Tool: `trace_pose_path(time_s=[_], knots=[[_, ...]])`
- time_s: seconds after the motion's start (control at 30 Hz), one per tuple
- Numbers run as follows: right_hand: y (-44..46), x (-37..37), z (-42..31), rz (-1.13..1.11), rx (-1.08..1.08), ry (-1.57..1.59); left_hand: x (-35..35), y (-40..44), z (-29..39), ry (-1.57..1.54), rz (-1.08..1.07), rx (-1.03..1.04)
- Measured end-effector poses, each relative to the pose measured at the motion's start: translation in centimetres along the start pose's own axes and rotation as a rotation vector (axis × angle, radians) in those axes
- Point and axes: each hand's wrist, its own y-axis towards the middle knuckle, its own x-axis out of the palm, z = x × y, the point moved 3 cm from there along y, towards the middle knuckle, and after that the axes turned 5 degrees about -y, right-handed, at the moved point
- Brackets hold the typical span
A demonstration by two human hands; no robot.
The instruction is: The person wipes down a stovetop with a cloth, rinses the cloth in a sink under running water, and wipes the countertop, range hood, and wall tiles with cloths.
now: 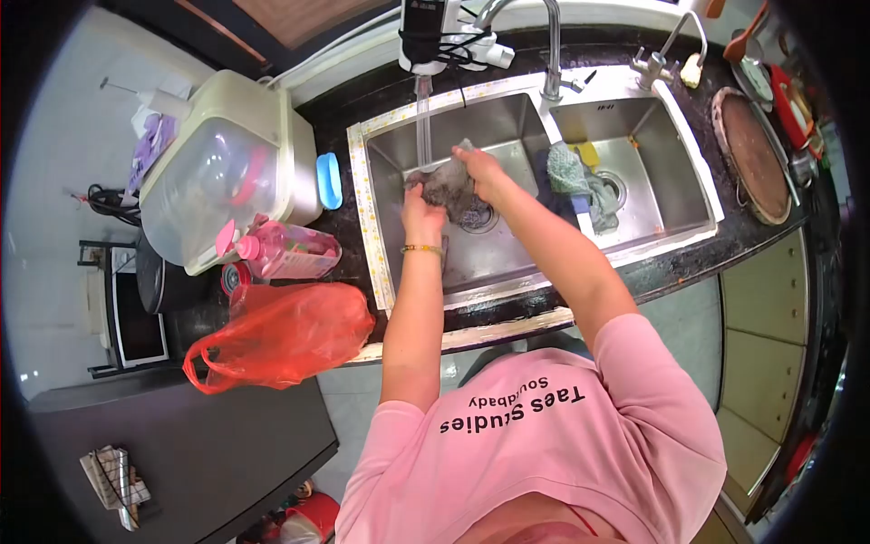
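A wet grey-brown cloth (449, 187) hangs bunched between my two hands over the left basin (509, 255) of the steel sink. My left hand (422, 214), below a beaded bracelet on the wrist, is closed on the cloth's left end. Farther right, my right hand (483, 174) grips its upper right end. Water from a white tap unit (423, 41) runs down in a clear stream (423, 118) onto or close beside the cloth's left part. Beneath the cloth, the basin's drain is partly hidden.
Grey-green cloths (569, 172) drape over the divider toward the right basin (666, 150), near a yellow sponge (588, 152). Left of the sink are a blue dish (328, 180), a pink pump bottle (288, 249), a red plastic bag (290, 331) and a domed dish container (217, 172).
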Motion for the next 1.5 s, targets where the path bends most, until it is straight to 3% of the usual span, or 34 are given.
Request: trace_pose_path(time_s=[0.1,0.17,0.27,0.37,0.43,0.5,0.53,0.57,0.67,0.77,0.8,0.9,1.0,1.07,1.1,1.13,1.23,1.37,1.4,1.43,1.5], knots=[[2.2,0.3,-0.2,-0.079,-0.013,0.031,-1.4,-0.6,1.2,0.193,0.1,0.006],[4.2,-0.2,0.1,-0.049,-0.12,-0.233,-2.9,0.3,1.5,0.266,0.133,0.064],[4.7,-1.9,1.3,0.035,-0.091,-0.609,-5.7,1.1,1.4,0.46,0.379,-0.307],[7.9,-4.7,4.5,0.171,-0.146,-0.845,-7.5,0.8,0.8,0.99,0.28,-0.306],[9.7,-5.7,5.6,0.158,-0.23,-1.115,-12.2,5.1,-0.2,1.604,-0.061,-0.141],[10.4,-5.3,6.0,0.151,-0.296,-1.329,-10.6,3.7,-1.7,2.113,-0.175,0.109],[9.7,-4.1,5.3,0.155,-0.314,-1.405,-7.9,1.4,-2.0,2.222,-0.103,0.012],[9.5,-3.1,5.2,0.157,-0.336,-1.481,-7.5,1.2,-2.6,2.269,-0.119,-0.016],[10.3,-1.4,6.8,0.253,-0.675,-1.699,-7.7,1.4,-3.7,2.423,-0.183,-0.091],[10.9,-0.2,8.4,-0.033,-0.711,-1.753,-8.0,1.1,-4.1,2.286,-0.201,-0.118],[11.2,0.4,8.5,-0.012,-0.574,-1.678,-7.8,1.2,-4.1,2.358,-0.247,-0.184],[10.6,1.1,8.5,-0.019,-0.614,-1.596,-7.4,0.5,-4.2,2.49,-0.385,-0.334],[8.7,1.4,13.1,-0.402,-0.682,-1.542,-7.6,-0.6,-4.6,2.553,-0.476,-0.362],[11.8,-0.6,16.5,-0.338,-0.812,-1.6,-7.4,-0.7,-4.6,2.641,-0.507,-0.472],[10.8,0.7,14.7,-0.303,-0.879,-1.625,-7.2,-0.8,-4.5,2.685,-0.522,-0.528],[10.6,0.5,11.9,-0.48,-0.758,-1.727,-6.8,-1.0,-4.1,2.677,-0.521,-0.473],[14.8,-0.2,10.8,-0.055,-0.544,-1.704,-7.7,0.5,-3.3,2.687,-0.341,-0.362],[11.8,1.1,11.1,-0.218,-0.705,-1.686,-6.0,0.6,-2.3,2.558,-0.322,-0.061],[9.2,1.5,11.8,-0.3,-0.746,-1.587,-5.0,0.3,-2.3,2.541,-0.455,-0.125],[7.7,1.7,12.2,-0.381,-0.782,-1.487,-5.9,0.4,-2.7,2.537,-0.458,-0.174],[9.0,0.7,11.1,-0.278,-0.764,-1.567,-8.0,1.0,-3.8,2.523,-0.459,-0.263]])
